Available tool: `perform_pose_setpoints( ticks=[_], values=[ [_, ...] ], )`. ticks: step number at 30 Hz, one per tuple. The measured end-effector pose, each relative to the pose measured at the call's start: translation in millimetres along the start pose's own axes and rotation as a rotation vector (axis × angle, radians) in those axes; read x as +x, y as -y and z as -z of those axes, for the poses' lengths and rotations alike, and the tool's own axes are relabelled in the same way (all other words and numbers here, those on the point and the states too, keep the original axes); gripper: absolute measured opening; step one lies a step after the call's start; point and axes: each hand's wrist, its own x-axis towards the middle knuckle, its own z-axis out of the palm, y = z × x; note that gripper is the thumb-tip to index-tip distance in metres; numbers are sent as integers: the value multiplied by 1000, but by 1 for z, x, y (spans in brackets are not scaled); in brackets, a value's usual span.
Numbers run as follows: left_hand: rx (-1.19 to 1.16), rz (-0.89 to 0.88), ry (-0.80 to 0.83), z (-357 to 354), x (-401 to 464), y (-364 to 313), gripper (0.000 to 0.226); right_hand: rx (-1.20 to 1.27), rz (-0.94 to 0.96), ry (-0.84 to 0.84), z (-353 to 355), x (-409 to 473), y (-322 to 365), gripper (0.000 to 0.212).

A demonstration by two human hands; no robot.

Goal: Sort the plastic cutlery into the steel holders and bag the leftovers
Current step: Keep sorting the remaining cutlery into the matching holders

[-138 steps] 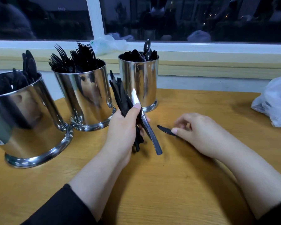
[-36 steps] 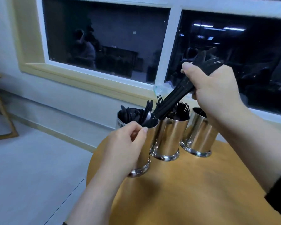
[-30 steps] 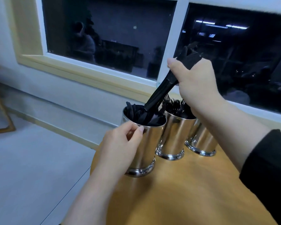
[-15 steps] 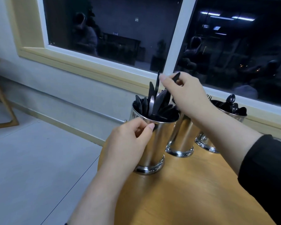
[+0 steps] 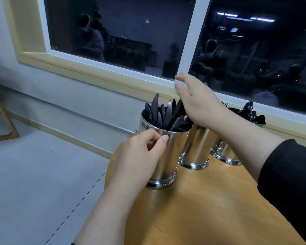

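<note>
Three steel holders stand in a row on the wooden table. The nearest holder is full of black plastic knives. My left hand grips this holder's side just below the rim, thumb and fingers curled round it. My right hand hovers above the knives with straight fingers and holds nothing. My right forearm hides most of the middle holder; a few fork tips show behind it. The far holder carries black spoons.
The table's rounded left edge lies just beside the knife holder, with grey floor below. A window sill and dark window run behind the holders. A wooden chair leg stands at far left.
My right hand has let go of the bundle of knives into the nearest holder and lifted up, now open. My left hand stays on the holder.
</note>
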Motion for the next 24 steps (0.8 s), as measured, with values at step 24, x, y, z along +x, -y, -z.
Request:
perform_pose_setpoints(
  ticks=[24],
  values=[
    [80, -95, 303, -163, -72, -76, 12, 113, -159, -293, 57, -271, -161, 22]
  ],
)
